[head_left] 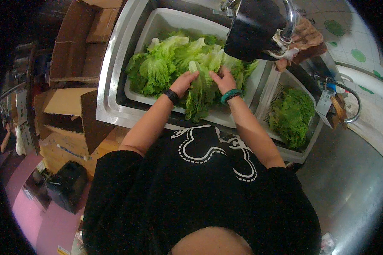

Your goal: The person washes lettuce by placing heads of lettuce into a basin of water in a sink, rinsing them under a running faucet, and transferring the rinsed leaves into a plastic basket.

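A long green lettuce leaf (198, 95) hangs with its pale base up, between my two hands. My left hand (182, 84), with a black band at the wrist, pinches the leaf near its base. My right hand (225, 82), wearing a green beaded bracelet, grips lettuce on the other side; its fingertips are partly hidden among leaves. Behind both hands, loose lettuce leaves (175, 60) heap up in a white plastic tub (155, 19). The tub sits inside a stainless steel sink (107, 79).
Right of the tub, more lettuce (292, 118) lies in a perforated basket (276, 86) in a second basin. A black cylindrical object (255, 32) overhangs the tub beside a faucet (290, 19). Open cardboard boxes (62, 105) stand left; a steel counter (341, 178) extends right.
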### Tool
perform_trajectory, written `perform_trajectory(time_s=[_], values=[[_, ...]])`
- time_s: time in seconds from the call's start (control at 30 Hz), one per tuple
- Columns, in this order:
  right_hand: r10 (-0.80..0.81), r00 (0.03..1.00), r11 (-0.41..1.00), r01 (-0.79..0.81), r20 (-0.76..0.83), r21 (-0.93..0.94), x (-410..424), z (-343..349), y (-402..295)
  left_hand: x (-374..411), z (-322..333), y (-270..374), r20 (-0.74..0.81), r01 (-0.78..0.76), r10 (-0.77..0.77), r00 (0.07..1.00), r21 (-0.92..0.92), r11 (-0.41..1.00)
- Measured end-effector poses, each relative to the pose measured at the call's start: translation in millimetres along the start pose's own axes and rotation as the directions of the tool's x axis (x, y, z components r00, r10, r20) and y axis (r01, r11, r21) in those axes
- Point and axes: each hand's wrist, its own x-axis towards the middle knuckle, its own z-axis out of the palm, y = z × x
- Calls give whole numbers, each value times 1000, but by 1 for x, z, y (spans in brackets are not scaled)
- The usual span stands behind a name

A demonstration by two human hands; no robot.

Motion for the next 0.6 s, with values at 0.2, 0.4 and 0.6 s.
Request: perform_trajectory(time_s=[0.2,0.4,0.6], values=[[30,997,999,-32,73,25,-4,-7,-33,5,-3,-8,6,-143,143,990,132,981],[84,990,996,-85,-116,-8,1,-4,-29,6,-3,-5,64,-146,135,989,253,956],[-118,993,987,120,-30,103,19,0,-12,9,16,1,189,-316,256,948,456,832]])
